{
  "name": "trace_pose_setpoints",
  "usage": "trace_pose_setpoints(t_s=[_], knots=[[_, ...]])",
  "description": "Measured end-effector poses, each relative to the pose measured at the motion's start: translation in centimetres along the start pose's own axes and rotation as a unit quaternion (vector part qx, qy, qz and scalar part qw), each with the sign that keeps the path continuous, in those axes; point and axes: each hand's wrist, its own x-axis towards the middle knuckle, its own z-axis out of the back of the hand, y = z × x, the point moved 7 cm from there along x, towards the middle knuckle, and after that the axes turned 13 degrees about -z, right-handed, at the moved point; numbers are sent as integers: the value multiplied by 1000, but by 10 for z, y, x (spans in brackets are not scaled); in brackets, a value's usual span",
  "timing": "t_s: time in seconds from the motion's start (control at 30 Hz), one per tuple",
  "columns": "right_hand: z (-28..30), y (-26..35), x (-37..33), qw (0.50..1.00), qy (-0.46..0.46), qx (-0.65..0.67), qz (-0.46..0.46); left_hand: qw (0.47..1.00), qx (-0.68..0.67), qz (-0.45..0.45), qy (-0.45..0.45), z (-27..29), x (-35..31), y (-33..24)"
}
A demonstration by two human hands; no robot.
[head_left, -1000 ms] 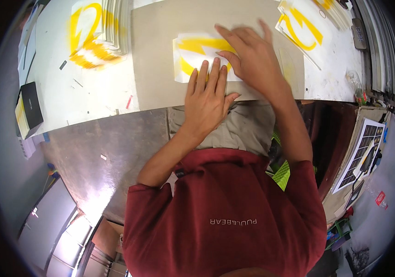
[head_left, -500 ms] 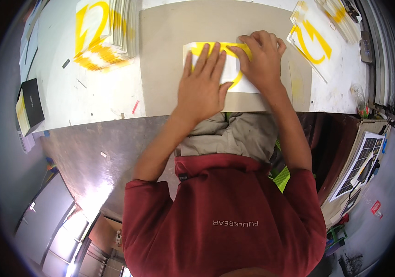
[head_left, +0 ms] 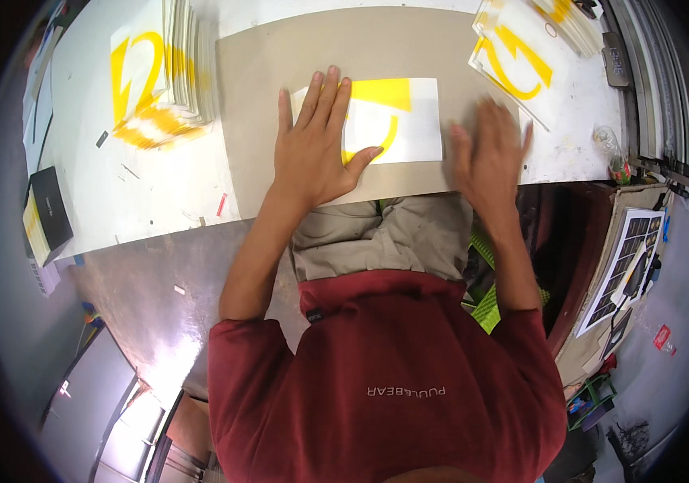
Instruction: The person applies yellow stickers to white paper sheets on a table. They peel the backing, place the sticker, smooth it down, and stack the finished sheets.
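Observation:
A white sheet with a yellow printed shape lies on the beige board in front of me. My left hand rests flat over its left part, fingers stretched out and thumb spread to the right. Beneath that palm, part of the yellow print is hidden. To the right of the sheet, apart from it, my right hand hovers over the board's right side. Motion blurs it, but its thumb and fingers appear spread, with nothing visible between them.
A tall stack of yellow-and-white printed sheets stands at the left. More printed sheets lie at the far right, near a small dark device. A black box sits at the table's left edge, and a plastic bottle at the right.
My right hand has let go of the sheet's upper right corner and moved right and nearer me. The left hand stays on the sheet. The view has shifted slightly.

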Motion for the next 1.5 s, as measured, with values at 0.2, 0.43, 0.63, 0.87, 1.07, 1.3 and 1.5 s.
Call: trace_pose_setpoints(t_s=[0.2, 0.43, 0.63, 0.87, 1.07, 1.3, 1.5], knots=[[8, -64, -26, 954, 35, 148, -259, 998, 14, 49, -32, -11, -4, -21], [7, 32, -47, 951, -45, 306, -21, 998, 27, 39, -42, -9, -2, -23], [-13, 55, -7, 951, -132, 278, 32, 998, 15, 46, -27, -10, -5, -22], [-27, 17, 43, 965, -138, 214, -56, 996, -19, 38, -77, -8, -5, -23], [3, 12, 27, 945, -171, 279, -4, 993, 11, 112, 20, 6, 10, -59], [-6, 77, -1, 956, -136, 219, 141, 933, -352, -40, -71, 36, 67, 4], [13, 86, -53, 940, -79, 267, 197, 922, -350, -67, 148, 18, 72, 0]])
